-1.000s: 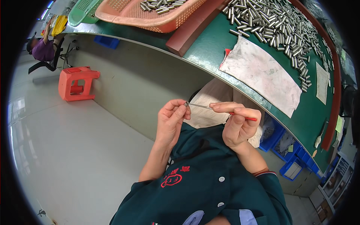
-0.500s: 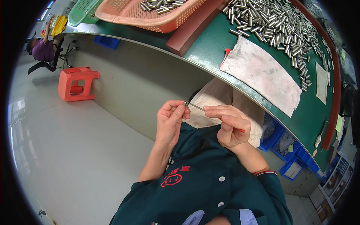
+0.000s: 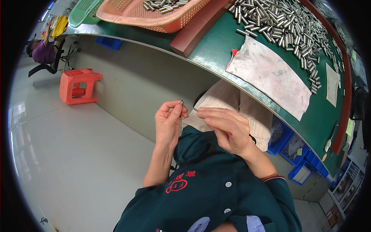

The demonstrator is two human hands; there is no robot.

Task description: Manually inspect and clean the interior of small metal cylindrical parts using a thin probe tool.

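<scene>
My left hand (image 3: pixel 168 123) pinches a small metal part (image 3: pixel 182 103) between thumb and fingertips, held up in front of my chest. My right hand (image 3: pixel 227 129) is closed around a thin red-handled tool (image 3: pixel 229 133), whose fine tip (image 3: pixel 192 108) reaches the small part. Both hands are below the edge of the green work table (image 3: pixel 216 58), above my lap. On the table lies a large heap of small metal cylinders (image 3: pixel 278 23) and a stained white cloth (image 3: pixel 270 75).
An orange mesh basket (image 3: pixel 135 15) with more cylinders and a green basket (image 3: pixel 83 13) stand at the table's far left. A dark red wooden bar (image 3: pixel 195 31) lies beside them. An orange stool (image 3: pixel 77 86) is on the floor. Blue bins (image 3: pixel 293 149) sit under the table. Another person (image 3: pixel 44 48) sits far left.
My right hand has drawn the red tool in closer and curled over it, so the red handle is now mostly hidden. The left hand has barely moved.
</scene>
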